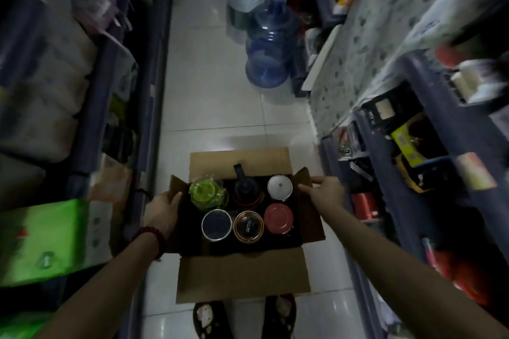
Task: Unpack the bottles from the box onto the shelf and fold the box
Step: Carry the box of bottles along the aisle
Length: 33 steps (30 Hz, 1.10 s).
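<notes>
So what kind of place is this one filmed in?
Probably a small shop or stockroom aisle: packed shelves line both sides of a tiled floor, big water jugs stand ahead, and both hands hold an open box of bottles.

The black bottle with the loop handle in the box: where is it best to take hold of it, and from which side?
Probably grip the upright loop handle on the black bottle, coming straight down from above. The handle rises above the neighbouring lids, and the box walls block its sides.
</notes>
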Motion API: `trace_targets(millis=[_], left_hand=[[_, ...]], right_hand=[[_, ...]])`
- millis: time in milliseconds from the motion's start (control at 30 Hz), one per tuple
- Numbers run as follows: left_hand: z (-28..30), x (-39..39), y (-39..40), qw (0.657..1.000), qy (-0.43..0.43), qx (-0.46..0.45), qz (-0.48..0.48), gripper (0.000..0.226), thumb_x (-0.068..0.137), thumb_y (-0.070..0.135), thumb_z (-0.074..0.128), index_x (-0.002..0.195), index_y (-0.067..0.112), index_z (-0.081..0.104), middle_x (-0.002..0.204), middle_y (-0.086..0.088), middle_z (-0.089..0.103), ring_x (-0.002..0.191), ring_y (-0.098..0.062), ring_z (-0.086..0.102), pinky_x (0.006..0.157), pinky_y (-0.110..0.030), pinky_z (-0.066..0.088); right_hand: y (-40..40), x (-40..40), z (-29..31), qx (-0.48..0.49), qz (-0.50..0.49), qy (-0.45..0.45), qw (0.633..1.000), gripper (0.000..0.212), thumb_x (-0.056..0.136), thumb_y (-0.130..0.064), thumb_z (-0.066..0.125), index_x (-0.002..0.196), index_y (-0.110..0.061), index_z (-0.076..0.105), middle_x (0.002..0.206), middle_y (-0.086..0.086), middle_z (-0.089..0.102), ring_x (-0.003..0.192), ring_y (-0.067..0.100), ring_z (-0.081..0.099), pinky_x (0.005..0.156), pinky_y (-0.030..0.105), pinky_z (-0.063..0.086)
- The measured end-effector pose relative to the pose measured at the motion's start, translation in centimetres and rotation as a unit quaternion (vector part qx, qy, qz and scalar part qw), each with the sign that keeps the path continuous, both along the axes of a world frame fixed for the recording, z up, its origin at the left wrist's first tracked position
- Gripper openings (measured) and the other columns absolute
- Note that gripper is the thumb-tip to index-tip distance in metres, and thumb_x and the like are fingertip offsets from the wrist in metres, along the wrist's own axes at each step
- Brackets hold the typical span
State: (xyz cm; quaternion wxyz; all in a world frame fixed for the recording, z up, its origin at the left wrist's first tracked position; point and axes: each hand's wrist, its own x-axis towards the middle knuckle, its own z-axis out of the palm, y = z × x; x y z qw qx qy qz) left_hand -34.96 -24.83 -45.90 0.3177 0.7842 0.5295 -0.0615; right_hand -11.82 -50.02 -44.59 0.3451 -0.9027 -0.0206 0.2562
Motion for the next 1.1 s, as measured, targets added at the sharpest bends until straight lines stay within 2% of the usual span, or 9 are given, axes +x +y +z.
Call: trace_targets(millis=[67,200,333,533,700,833,933,1033,1100], left_hand=[[-4.7,0.2,0.9,1.000,0.003,0.006,0.011,0.035,0.096,0.031,0.048,0.101,-0.001,0.063,0.101,-0.028,0.066,0.097,-0.043,0.061,0.075,-0.038,0.045],[-13.8,0.8,2.3,0.999,-0.019,0.021,0.019,0.034,0.095,0.032,0.050,0.097,0.000,0.063,0.096,-0.027,0.067,0.092,-0.043,0.062,0.072,-0.039,0.046],[-21.7,2.0,4.1,0.998,-0.043,0.027,0.033,0.033,0.094,0.033,0.051,0.084,0.003,0.062,0.088,-0.026,0.068,0.086,-0.041,0.063,0.072,-0.042,0.050],[-30.0,2.8,6.0,0.997,-0.052,0.038,0.046,0.035,0.094,0.039,0.048,0.075,0.011,0.057,0.083,-0.020,0.067,0.079,-0.036,0.062,0.063,-0.033,0.043],[-33.3,3.6,7.9,0.993,-0.097,0.038,0.059,0.034,0.092,0.040,0.053,0.070,0.015,0.059,0.079,-0.018,0.069,0.072,-0.031,0.062,0.067,-0.034,0.051],[-34.0,3.5,10.2,0.985,-0.155,-0.028,0.073,0.029,0.089,0.039,0.059,0.089,0.010,0.065,0.086,-0.014,0.070,0.079,-0.032,0.067,0.078,-0.047,0.056],[-34.4,3.1,11.1,0.980,-0.173,-0.049,0.086,0.032,0.087,0.042,0.060,0.095,0.011,0.062,0.083,-0.008,0.067,0.075,-0.027,0.066,0.069,-0.039,0.056],[-35.3,2.2,11.0,0.979,-0.183,-0.043,0.084,0.037,0.087,0.044,0.059,0.103,0.011,0.059,0.075,0.005,0.060,0.066,-0.013,0.060,0.053,-0.024,0.044],[-35.6,1.5,10.7,0.982,-0.177,0.000,0.066,0.040,0.088,0.046,0.057,0.111,0.013,0.057,0.078,0.008,0.058,0.066,-0.007,0.056,0.054,-0.022,0.041]], right_hand=[[1.3,0.8,-4.5,-0.001,0.003,-0.008,1.000,0.038,0.076,-0.023,0.078,0.110,-0.007,0.071,0.111,0.012,0.071,0.097,0.027,0.067,0.073,0.026,0.049],[3.1,2.0,-13.6,0.008,0.001,-0.006,1.000,0.035,0.076,-0.024,0.078,0.108,-0.010,0.072,0.105,0.011,0.073,0.089,0.024,0.068,0.071,0.028,0.054],[4.4,2.8,-21.7,0.004,-0.005,-0.019,1.000,0.041,0.075,-0.024,0.080,0.110,-0.006,0.071,0.108,0.012,0.072,0.093,0.026,0.068,0.069,0.023,0.048],[6.2,4.4,-29.9,0.000,0.010,-0.042,0.999,0.043,0.077,-0.026,0.078,0.115,-0.007,0.069,0.113,0.012,0.070,0.096,0.026,0.068,0.067,0.020,0.047],[7.6,6.2,-32.9,0.003,0.022,-0.095,0.995,0.044,0.078,-0.028,0.077,0.115,-0.005,0.068,0.113,0.014,0.070,0.100,0.028,0.066,0.073,0.022,0.045],[7.9,7.1,-33.4,0.015,0.061,-0.131,0.989,0.031,0.078,-0.028,0.076,0.104,-0.010,0.074,0.098,0.010,0.074,0.087,0.022,0.068,0.064,0.020,0.043],[7.8,7.0,-33.9,0.030,0.102,-0.129,0.986,0.016,0.078,-0.026,0.072,0.087,-0.014,0.075,0.079,0.006,0.072,0.072,0.018,0.065,0.055,0.022,0.044],[7.5,6.9,-34.3,0.062,0.099,-0.117,0.986,0.010,0.079,-0.022,0.069,0.080,-0.013,0.072,0.074,0.006,0.069,0.072,0.020,0.065,0.060,0.026,0.047],[7.0,7.0,-34.5,0.083,0.090,-0.101,0.987,0.010,0.082,-0.022,0.068,0.077,-0.014,0.070,0.073,0.006,0.068,0.072,0.023,0.065,0.060,0.027,0.049]])
